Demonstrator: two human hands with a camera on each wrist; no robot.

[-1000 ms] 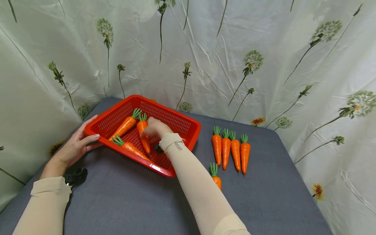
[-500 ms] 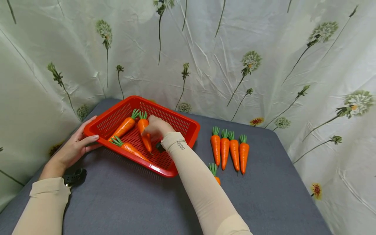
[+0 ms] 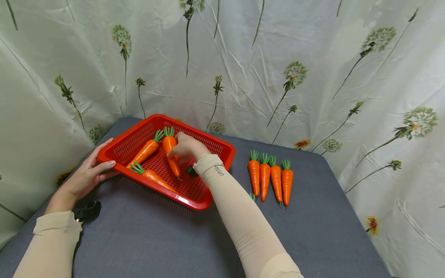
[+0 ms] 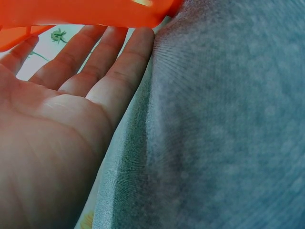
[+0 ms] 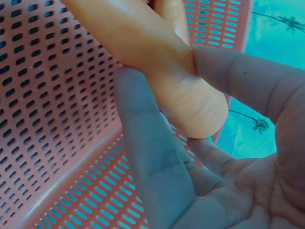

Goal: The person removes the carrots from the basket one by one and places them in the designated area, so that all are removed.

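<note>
Spanning the background, a pale floral cloth (image 3: 243,69) hangs behind a dark grey desk (image 3: 146,243). On it stands a red perforated basket (image 3: 184,200); beige sleeves (image 3: 245,224) cover the person's forearms. The left hand (image 3: 85,175) holds its thumb apart from its extended fingers, all touching the basket's left corner. Within the basket, the right hand (image 3: 189,148) clamps thumb and fingers on an orange carrot (image 3: 169,144), tip pointing toward the near wall. Two carrots (image 3: 145,151) lie beside it; four carrots (image 3: 265,179) form a row on the desk's right. Smallest is a green leafy top (image 3: 252,197), just beside the right sleeve.
</note>
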